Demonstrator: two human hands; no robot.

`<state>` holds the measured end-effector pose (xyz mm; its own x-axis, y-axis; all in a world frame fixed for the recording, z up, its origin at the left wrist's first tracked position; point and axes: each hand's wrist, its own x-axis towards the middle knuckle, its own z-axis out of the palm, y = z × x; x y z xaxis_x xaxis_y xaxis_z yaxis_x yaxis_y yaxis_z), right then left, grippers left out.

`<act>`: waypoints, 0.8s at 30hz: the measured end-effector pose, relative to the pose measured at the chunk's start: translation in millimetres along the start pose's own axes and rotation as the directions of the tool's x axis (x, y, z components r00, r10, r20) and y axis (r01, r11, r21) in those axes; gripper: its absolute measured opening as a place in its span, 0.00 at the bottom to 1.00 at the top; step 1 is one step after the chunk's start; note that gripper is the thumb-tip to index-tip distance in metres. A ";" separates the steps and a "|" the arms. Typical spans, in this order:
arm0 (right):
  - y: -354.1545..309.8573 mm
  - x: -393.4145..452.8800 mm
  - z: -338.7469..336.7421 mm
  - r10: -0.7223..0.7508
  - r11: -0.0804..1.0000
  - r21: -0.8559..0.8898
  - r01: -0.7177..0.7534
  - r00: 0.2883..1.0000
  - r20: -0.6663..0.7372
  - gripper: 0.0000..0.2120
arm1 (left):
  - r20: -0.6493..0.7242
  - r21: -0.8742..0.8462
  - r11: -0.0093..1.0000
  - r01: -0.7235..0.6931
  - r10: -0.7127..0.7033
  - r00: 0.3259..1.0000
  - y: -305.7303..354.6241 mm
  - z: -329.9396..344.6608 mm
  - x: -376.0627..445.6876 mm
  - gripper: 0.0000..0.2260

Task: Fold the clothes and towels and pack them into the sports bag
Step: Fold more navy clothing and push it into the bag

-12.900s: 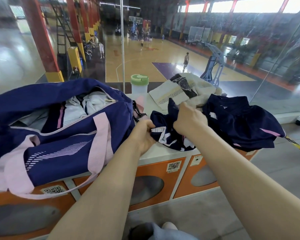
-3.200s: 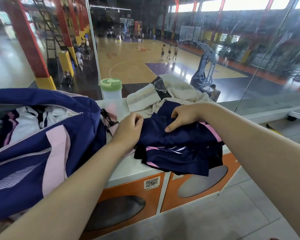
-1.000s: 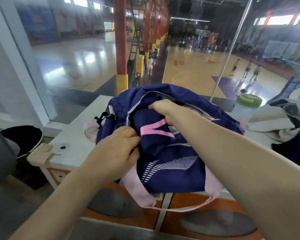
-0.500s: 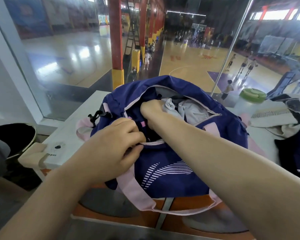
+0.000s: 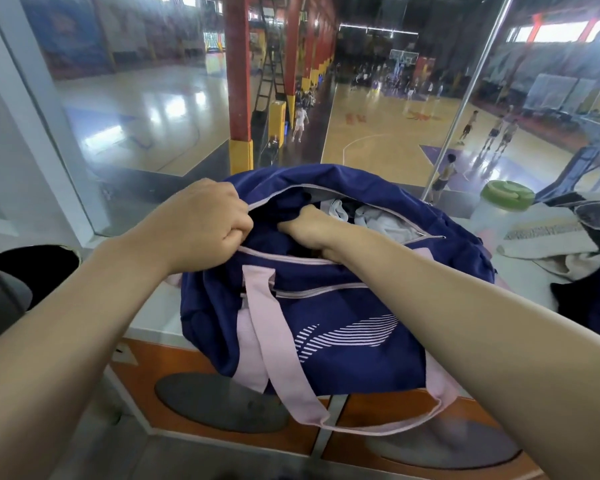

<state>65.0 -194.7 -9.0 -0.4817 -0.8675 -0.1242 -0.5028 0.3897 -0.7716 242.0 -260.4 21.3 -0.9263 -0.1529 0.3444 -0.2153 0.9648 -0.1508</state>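
The navy sports bag (image 5: 343,306) sat on the white counter (image 5: 153,313), its near side hanging a little over the front edge above the orange locker doors (image 5: 354,431). Its pink strap (image 5: 278,348) drooped down in front of those doors. The top zipper was open. The left hand (image 5: 205,223) was clenched in a fist on the left end of the opening, gripping the bag's edge and pulling it up and apart. The right hand (image 5: 305,226) was thrust down into the opening; its fingers were buried among dark fabric, so I could not tell whether they were spread or gripping anything. Just to the right of that wrist, white clothing (image 5: 374,220) showed inside the bag, crumpled against the far lip of the zipper.

To the right of the bag, on the same counter, stood a pale bottle with a green lid (image 5: 506,195). Beside it lay a cream towel (image 5: 548,237) with a dark patterned band, and nearer, at the right edge, a dark navy garment (image 5: 589,306) lay in a heap, well apart from the bag. Beyond the counter, a glass wall (image 5: 153,98) looked down on a basketball court (image 5: 378,140) where several people were about.
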 end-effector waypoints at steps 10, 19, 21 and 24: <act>-21.2 -17.5 -6.1 -0.033 0.932 -0.354 0.082 0.990 0.140 0.11 | -0.238 -0.084 0.996 0.044 -0.063 0.969 7.7 -8.0 17.2 0.09; -15.7 -19.3 -4.7 -0.594 0.460 -0.769 0.444 0.798 0.105 0.16 | -0.260 -0.036 0.998 0.058 -0.065 0.964 9.2 -3.7 4.5 0.09; -12.0 -17.2 -1.3 -0.509 0.543 -0.669 0.507 0.832 0.218 0.19 | -0.249 -0.038 0.997 0.061 -0.069 0.966 11.4 -0.2 5.5 0.09; -8.4 -16.3 -1.2 -0.390 0.603 -0.604 0.522 0.853 0.348 0.25 | -0.275 -0.064 0.995 0.081 -0.095 0.957 13.5 5.7 4.9 0.09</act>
<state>76.2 -183.6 0.3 0.0350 -0.9991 -0.0224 -0.9877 -0.0312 -0.1532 232.7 -249.3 15.6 -0.7804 -0.1794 0.5990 -0.2691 0.9611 -0.0628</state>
